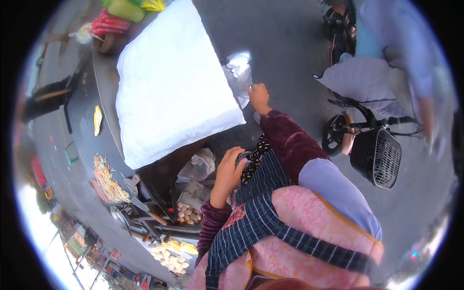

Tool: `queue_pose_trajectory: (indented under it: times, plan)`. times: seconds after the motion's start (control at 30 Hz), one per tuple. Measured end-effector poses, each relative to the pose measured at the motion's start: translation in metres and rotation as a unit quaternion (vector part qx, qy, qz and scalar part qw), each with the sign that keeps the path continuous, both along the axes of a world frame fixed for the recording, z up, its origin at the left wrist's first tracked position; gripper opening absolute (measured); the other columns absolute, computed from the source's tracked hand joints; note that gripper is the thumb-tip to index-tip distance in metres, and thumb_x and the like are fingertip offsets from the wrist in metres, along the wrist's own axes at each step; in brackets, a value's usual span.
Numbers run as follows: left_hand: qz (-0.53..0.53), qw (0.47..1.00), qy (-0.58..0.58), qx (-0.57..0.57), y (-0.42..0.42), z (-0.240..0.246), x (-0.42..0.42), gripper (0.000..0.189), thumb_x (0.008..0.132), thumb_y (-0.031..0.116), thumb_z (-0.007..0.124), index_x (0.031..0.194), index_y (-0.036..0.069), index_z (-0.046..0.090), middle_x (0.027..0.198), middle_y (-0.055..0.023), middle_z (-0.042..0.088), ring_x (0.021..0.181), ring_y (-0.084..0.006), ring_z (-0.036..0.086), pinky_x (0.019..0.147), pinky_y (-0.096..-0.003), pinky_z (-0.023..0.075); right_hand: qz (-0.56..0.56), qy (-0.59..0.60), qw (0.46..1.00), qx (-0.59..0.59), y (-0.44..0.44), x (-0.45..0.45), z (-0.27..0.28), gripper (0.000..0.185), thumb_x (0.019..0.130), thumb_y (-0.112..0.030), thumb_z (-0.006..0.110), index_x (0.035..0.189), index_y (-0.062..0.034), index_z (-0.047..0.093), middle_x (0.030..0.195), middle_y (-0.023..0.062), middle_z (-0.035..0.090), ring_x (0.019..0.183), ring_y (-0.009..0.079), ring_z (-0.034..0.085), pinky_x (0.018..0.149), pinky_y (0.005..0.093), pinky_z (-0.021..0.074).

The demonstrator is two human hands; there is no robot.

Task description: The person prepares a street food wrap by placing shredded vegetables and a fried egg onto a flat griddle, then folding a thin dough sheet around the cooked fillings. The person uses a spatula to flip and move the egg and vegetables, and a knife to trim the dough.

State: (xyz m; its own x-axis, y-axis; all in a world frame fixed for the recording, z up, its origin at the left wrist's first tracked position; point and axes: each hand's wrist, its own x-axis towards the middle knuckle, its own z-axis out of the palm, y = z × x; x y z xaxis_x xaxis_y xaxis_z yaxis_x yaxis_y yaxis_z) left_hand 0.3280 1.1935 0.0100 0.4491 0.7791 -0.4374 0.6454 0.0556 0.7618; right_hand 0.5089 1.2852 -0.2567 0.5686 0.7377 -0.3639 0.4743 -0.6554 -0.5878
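Note:
My right hand (259, 97) is closed on the lower edge of a clear plastic bag (239, 74), which hangs beside a large white cloth-covered slab or cushion (174, 79). My left hand (228, 172) is held in front of my striped apron (259, 181), thumb apart from the fingers, with nothing seen in it. Left of that hand, a bundled clear plastic bag (198, 165) lies on a dark shelf under the white cover. Just below the bundle are a greyish box (194, 195) and a heap of brown eggs (189, 214).
A pile of shredded vegetables (108, 179) lies by a wooden-handled scraper (148, 210) at the cart's left. Pale dough balls (168, 258) sit nearer me. On the right stands a two-wheeler with a black basket (377, 159), beside a blurred person (413, 47).

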Motion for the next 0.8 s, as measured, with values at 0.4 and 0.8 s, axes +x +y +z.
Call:
queue_pose_trajectory:
  times: [0.4,0.8]
  plan:
    - [-0.032,0.999,0.021,0.022,0.02,0.002,0.038,0.029,0.088,0.013,0.063,0.115,0.004,0.058,0.121,-0.0159,0.058,0.107,-0.034,0.059,0.089,-0.0377,0.0472,-0.025,0.021,0.992,0.125,0.01,0.005,-0.034,0.04,0.075,-0.041,0.072,0.084,-0.0021,0.069,0.089,0.0196,0.066,0.083,0.0403,0.064,0.077,0.0454,0.0516]
    - [0.034,0.99,0.024,0.132,0.007,0.042,-0.003,0.027,0.086,0.012,0.065,0.111,0.003,0.06,0.118,-0.0176,0.059,0.113,-0.0362,0.055,0.094,-0.0391,0.0452,0.13,0.571,0.81,-0.028,-0.08,0.063,0.127,0.018,0.086,-0.006,0.06,0.076,-0.0092,0.045,0.098,0.0148,0.067,0.071,0.0162,0.062,0.06,0.0284,0.0492]
